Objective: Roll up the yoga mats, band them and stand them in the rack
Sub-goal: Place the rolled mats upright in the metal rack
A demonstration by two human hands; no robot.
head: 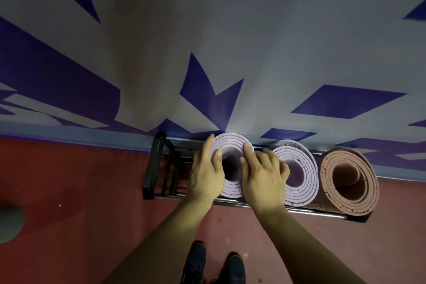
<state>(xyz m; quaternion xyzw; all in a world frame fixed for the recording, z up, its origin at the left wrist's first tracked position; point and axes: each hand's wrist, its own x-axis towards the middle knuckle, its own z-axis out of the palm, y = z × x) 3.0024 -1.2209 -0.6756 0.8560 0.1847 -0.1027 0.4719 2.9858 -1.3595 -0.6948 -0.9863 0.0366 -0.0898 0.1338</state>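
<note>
**Three rolled mats upright in a floor rack, both hands on the leftmost roll**

Grey wall (253, 30) fills the upper half of the view, painted with sharp dark blue shapes. Below it lies a red floor (80, 180), with part of a dull grey round patch (9, 223) at the far left edge.

Against the foot of the wall stands a low black metal rack (159, 163), seen from above. Its left end holds nothing; three rolled mats stand on end in the rest of it, side by side, so that their spiral ends and hollow cores face the camera. At the right is a pink mat (350, 175). Touching it is the middle lilac mat (306, 168), and just beside that the left lilac mat (230, 143).

Two bare forearms reach in from the bottom edge, one to either side of that roll. The left hand (205, 173) grips the roll's left side, its fingers wrapped around the outside and its thumb hooked over the rim into the core. The right hand (262, 177) holds the right side: its forefinger lies across the top coils, its thumb is at the core's edge, and the other fingers curl down between the two lilac rolls.

A pair of dark shoes (214, 265) shows at the bottom edge, between the forearms.
</note>
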